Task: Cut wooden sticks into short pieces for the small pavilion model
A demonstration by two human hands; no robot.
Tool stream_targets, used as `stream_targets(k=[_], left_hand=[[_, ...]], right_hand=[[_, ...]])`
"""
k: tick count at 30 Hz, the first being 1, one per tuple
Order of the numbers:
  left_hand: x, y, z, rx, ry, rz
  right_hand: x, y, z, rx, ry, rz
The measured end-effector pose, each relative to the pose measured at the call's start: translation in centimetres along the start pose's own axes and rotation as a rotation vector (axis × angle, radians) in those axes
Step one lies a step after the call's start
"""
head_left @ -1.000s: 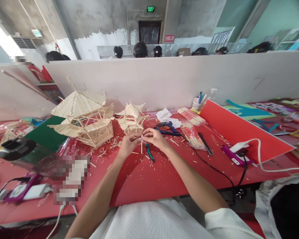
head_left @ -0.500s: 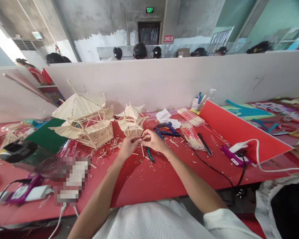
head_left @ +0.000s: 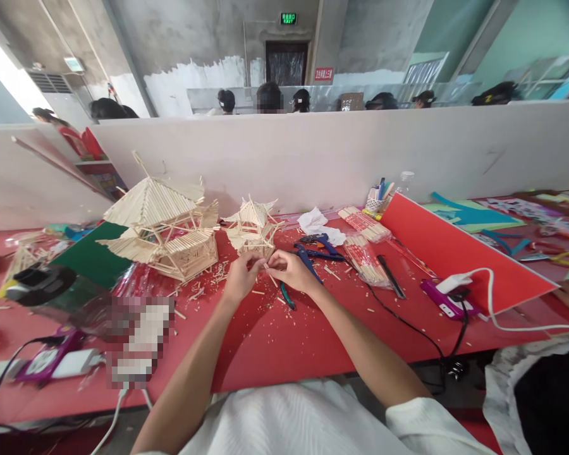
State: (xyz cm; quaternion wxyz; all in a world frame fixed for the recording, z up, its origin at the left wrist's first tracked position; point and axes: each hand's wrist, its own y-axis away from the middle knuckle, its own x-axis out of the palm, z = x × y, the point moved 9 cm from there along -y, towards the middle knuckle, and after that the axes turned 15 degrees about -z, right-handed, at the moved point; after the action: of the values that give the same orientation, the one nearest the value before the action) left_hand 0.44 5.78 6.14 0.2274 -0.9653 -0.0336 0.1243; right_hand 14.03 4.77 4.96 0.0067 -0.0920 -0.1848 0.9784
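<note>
My left hand [head_left: 241, 275] and my right hand [head_left: 290, 270] meet at the fingertips over the table, both closed in a pinch. A thin wooden stick [head_left: 273, 280] pokes out below the right fingers. What the left fingertips pinch is too small and covered to make out. Just behind the hands stands a small pavilion model [head_left: 251, 226] built of wooden sticks. To its left is a larger stick pavilion [head_left: 164, 230] with a tiered roof. Teal-handled pliers [head_left: 287, 296] lie under the right hand, and blue-handled pliers [head_left: 308, 260] lie to its right.
Stick offcuts litter the red table [head_left: 284, 354]. Packs of sticks [head_left: 367, 260], white tissue [head_left: 313, 220] and a red board [head_left: 459, 253] are to the right. A dark bottle [head_left: 61, 297], a purple power strip [head_left: 42, 365] and cables lie left. A white partition [head_left: 313, 158] runs behind.
Both hands have shifted slightly, with the fingertips turned a little against each other. The view has moved slightly; the models and tools stay in place.
</note>
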Motion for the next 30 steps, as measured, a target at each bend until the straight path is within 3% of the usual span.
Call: stream_targets(k=[6,11,16,23,30], left_hand=[[-0.9,-0.3,-0.4,-0.024,0.102,-0.103],[-0.5,-0.2,0.4,-0.054,0.132,-0.071],[-0.1,-0.1,1.0,-0.032,0.015,-0.031],[0.2,0.1,1.1,0.006,-0.036,-0.004],[0.7,0.1,1.2,-0.039,0.056,0.031]], right_hand=[[-0.3,-0.3,-0.7,0.028,-0.048,-0.073],[-1.3,-0.8,-0.7,0.005,-0.047,-0.105],[-2.2,-1.3,-0.8,0.008,-0.043,-0.113],[-2.4,-1.4,-1.1,0.010,-0.042,-0.090],[-2.8,-1.5,-1.6,0.034,-0.036,-0.093]])
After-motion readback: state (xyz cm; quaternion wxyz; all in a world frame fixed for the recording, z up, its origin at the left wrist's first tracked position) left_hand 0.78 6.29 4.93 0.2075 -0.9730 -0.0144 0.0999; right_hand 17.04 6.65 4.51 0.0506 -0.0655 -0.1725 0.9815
